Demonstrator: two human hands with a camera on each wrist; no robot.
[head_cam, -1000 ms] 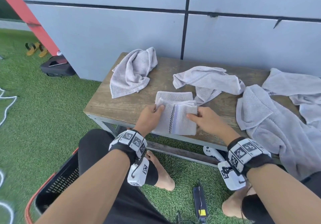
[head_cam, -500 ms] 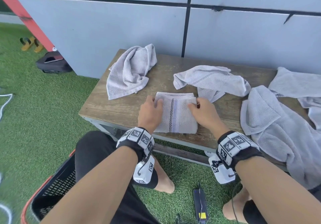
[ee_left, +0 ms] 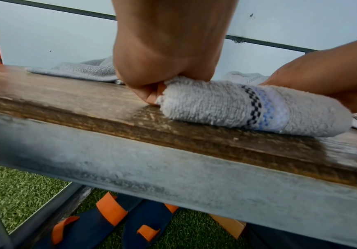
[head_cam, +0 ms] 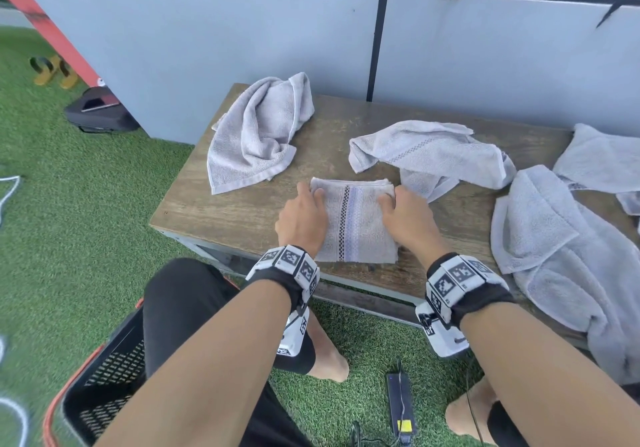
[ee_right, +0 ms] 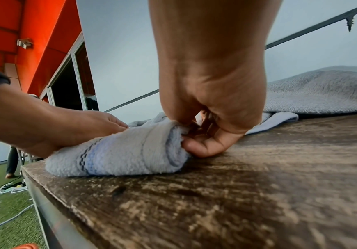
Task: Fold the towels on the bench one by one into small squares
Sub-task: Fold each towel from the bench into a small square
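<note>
Worn wooden worktop, folded terry towel pinched at its edges by left hand and right hand, each grip closed on cloth.

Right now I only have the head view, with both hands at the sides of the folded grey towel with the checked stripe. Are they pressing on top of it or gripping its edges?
Observer: Gripping. In the left wrist view, the left hand curls its fingertips against the left edge of the folded grey striped towel, down at the wooden bench.
Operator: And the right?
Observer: In the right wrist view, the right hand has its thumb on the bench beside the towel's right edge. Its fingers are curled into the layers above, pinching them.
Operator: Anything under the bench?
Observer: Navy slippers with orange straps, on the grass.
</note>
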